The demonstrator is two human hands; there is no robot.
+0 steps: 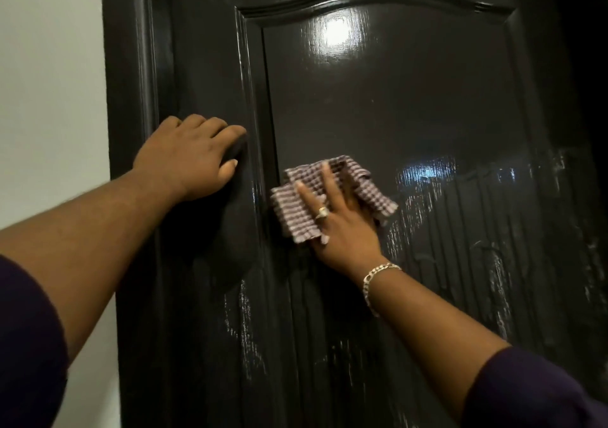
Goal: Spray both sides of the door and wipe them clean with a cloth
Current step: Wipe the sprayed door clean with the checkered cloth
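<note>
A glossy black panelled door (394, 105) fills most of the view. My right hand (342, 226) lies flat with spread fingers on a pink-and-white checked cloth (296, 210), pressing it against the raised panel near the panel's left edge. My left hand (190, 157) rests on the door's left stile, fingers bent against the surface, holding nothing. Wet streaks and drip marks show on the panel to the right of the cloth and below it. No spray bottle is in view.
A white wall (49, 98) stands to the left of the door's edge. A dark gap (589, 65) runs along the door's right side.
</note>
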